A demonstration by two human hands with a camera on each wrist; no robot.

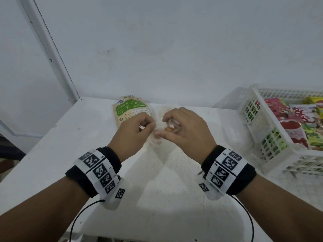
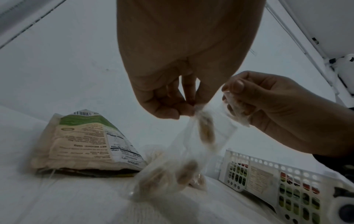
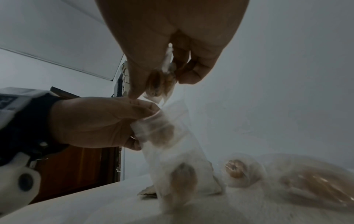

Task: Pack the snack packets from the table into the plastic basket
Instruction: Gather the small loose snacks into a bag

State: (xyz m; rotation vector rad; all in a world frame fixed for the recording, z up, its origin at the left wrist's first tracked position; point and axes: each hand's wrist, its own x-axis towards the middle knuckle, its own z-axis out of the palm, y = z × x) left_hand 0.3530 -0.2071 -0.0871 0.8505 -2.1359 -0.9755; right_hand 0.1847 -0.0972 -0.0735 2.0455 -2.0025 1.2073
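Observation:
My left hand (image 1: 146, 127) pinches the top of a clear packet (image 2: 191, 151) of brown snacks. The packet hangs down to the white table (image 1: 157, 180), blurred. Close beside it, my right hand (image 1: 167, 128) grips a smaller clear packet (image 3: 161, 83) of brown pieces in its curled fingers. In the right wrist view my left hand (image 3: 138, 128) holds the hanging packet (image 3: 172, 151) just under my right hand (image 3: 164, 84). A green and beige packet (image 1: 130, 109) lies flat behind my left hand. The white plastic basket (image 1: 265, 137) stands at the right with several colourful packets inside.
Another clear packet (image 3: 296, 181) with brown snacks lies on the table beside the hanging one. A white wall stands just behind the table. The table's left edge drops off beyond the green packet (image 2: 86, 144). The basket (image 2: 268, 174) sits close to the right of both hands.

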